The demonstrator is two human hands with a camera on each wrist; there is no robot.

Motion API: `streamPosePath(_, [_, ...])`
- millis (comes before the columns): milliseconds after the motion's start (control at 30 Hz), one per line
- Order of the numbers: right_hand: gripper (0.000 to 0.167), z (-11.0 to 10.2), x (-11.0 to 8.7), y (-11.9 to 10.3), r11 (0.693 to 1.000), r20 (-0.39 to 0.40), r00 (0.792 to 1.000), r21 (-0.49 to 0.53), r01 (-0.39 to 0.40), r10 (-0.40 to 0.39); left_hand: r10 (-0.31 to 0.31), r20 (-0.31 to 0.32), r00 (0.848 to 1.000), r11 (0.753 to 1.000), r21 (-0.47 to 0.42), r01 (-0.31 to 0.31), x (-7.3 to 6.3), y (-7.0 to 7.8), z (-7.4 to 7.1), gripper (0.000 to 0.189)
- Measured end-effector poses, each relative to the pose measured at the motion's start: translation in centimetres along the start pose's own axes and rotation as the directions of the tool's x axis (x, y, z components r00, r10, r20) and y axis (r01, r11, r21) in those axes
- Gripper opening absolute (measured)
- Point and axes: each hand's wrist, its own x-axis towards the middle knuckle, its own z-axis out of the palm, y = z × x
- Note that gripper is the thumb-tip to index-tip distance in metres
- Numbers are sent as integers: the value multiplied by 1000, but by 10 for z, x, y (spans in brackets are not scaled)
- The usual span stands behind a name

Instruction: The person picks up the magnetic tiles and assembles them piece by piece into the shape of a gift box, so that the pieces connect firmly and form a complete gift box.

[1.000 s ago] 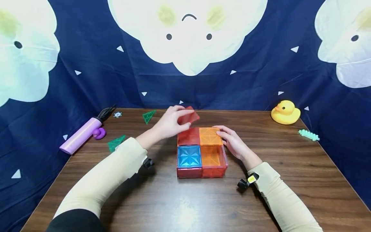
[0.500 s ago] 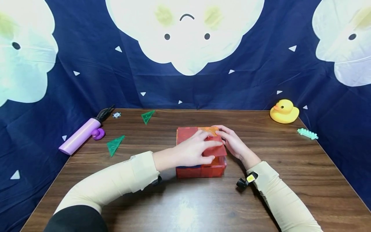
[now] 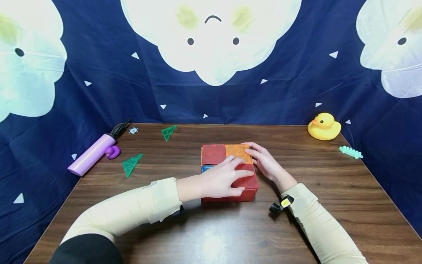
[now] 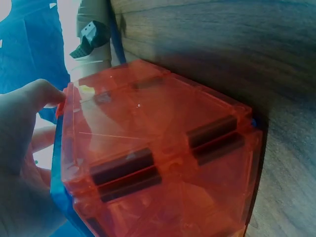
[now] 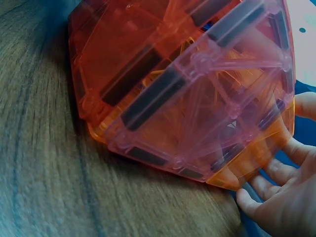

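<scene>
A low box of see-through magnetic tiles (image 4: 163, 118) stands mid-table. On its top are a red tile (image 3: 213, 154) at back left, an orange tile (image 3: 235, 150) at back right and a blue tile (image 3: 206, 168) at front left, mostly hidden by my left hand (image 3: 217, 180). That hand holds another red tile (image 3: 249, 182) over the front right corner, its thumb at the near edge and fingers spread across to the far edge. My right hand (image 3: 268, 165) grips the back right corner, one digit over the orange tile. The right wrist view shows the pinkish side wall (image 5: 197, 113).
Two green triangular tiles (image 3: 132, 165) lie to the left. Beyond them are a lilac cylinder (image 3: 93, 154) with a black cord, a purple knob-like piece (image 3: 113, 151) and a poker chip (image 3: 133, 130). A yellow rubber duck (image 3: 324, 127) and a mint bumpy strip (image 3: 351, 152) sit at right.
My left hand has brought the red tile from above the box's back left to the front right corner and lowered it flat there. The right hand has stayed at its corner.
</scene>
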Motion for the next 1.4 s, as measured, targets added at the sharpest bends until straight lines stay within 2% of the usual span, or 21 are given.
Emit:
streamPosePath(200, [43, -1, -1, 0, 1000, 8, 1000, -3, 5, -5, -10, -6, 1000, 1000, -10, 10, 0, -1, 0, 53])
streamPosePath(300, [42, -1, -1, 1, 1000, 8, 1000, 3, 8, -8, -12, -45, 999, 999, -51, 10, -4, -2, -1, 53])
streamPosePath(400, [41, -1, -1, 1, 1000, 5, 1000, 17, 6, -6, -69, -115, 991, 991, -120, 55, -12, -7, -7, 56])
streamPosePath(467, [41, -1, -1, 1, 1000, 5, 1000, 18, 4, -4, -147, -160, 976, 978, -169, 120, -20, -11, -12, 60])
streamPosePath(567, [42, -1, -2, 1, 1000, 4, 1000, 16, -1, 1, -300, -182, 936, 934, -257, 250, -37, -18, -18, 69])
streamPosePath(633, [43, -1, -2, 1, 1000, 3, 1000, 9, -2, 2, -389, -159, 908, 893, -309, 328, -49, -23, -18, 76])
streamPosePath(700, [43, -1, -3, 1, 1000, 0, 1000, 6, -6, 6, -449, -121, 885, 853, -355, 384, -61, -26, -14, 83])
streamPosePath(833, [44, -1, -4, 0, 1000, 4, 1000, 1, -8, 8, -512, -56, 857, 783, -441, 439, -79, -28, 2, 102])
streamPosePath(1000, [43, -1, -4, -1, 1000, 7, 1000, 1, -8, 8, -556, -33, 831, 695, -567, 443, -88, -26, 23, 116])
streamPosePath(1100, [43, -1, -4, -1, 1000, 6, 1000, 1, -9, 9, -565, -42, 824, 677, -595, 434, -89, -24, 29, 115])
streamPosePath(1267, [43, 0, -3, -1, 1000, 5, 1000, 4, -8, 7, -589, -33, 808, 652, -609, 451, -90, -22, 31, 113])
streamPosePath(1400, [44, 1, -3, -1, 1000, 8, 1000, 4, -6, 6, -592, -27, 805, 647, -611, 455, -90, -22, 31, 112])
